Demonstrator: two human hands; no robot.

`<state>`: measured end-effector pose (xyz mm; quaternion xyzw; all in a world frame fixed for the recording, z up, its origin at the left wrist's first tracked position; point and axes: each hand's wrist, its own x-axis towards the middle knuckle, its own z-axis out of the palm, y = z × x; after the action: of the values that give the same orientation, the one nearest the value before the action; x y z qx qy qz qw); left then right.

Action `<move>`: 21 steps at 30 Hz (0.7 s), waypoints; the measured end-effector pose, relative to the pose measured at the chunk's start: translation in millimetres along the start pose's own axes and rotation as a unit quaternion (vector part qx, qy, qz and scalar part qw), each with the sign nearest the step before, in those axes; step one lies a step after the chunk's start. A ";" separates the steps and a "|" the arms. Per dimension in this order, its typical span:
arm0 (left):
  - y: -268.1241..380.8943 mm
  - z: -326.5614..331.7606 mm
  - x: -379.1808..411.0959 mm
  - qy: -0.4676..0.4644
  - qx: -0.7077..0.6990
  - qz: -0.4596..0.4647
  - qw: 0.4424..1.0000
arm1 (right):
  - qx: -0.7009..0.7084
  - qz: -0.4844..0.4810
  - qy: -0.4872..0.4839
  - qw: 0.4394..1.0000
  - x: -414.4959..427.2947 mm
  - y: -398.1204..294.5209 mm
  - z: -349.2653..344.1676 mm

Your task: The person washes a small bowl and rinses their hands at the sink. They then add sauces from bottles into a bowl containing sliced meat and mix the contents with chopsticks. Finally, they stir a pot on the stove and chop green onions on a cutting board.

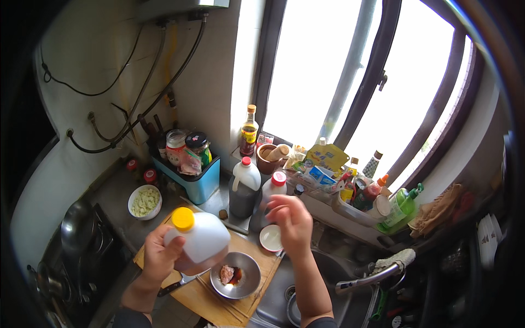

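Note:
My left hand grips a translucent plastic jug with a yellow cap by its handle, above the wooden cutting board. My right hand is raised with bent fingers, close to a red-capped bottle and a small white dish; it overlaps part of the bottle, and contact cannot be told. Raw meat and dark liquid lie in a steel bowl on the board. A pair of wooden chopsticks and a black-handled knife lie left of the bowl, the knife partly under the jug.
A red-capped jug of dark liquid stands behind the board. The sink with its faucet is at right, the stove at left. A bowl of chopped vegetable, a blue container and crowded sill bottles stand beyond.

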<state>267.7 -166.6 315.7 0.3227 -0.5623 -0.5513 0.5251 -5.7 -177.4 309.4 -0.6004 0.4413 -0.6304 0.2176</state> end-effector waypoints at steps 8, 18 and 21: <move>-19.9 41.9 -64.8 -0.142 0.091 -0.019 0.985 | -0.454 -0.171 -0.289 0.826 -38.7 -123.5 35.9; -39.8 70.2 -114.9 -0.219 0.062 -0.083 0.970 | -0.443 -0.144 -0.430 0.774 -83.2 -141.1 2.2; -39.3 72.2 -120.8 -0.224 0.068 -0.093 0.968 | -0.427 -0.179 -0.435 0.772 -89.1 -136.9 -4.4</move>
<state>219.9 -39.7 261.2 0.2767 -0.6692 -0.6165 0.3092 41.5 -33.8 371.4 -0.9099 0.4076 -0.0761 -0.0095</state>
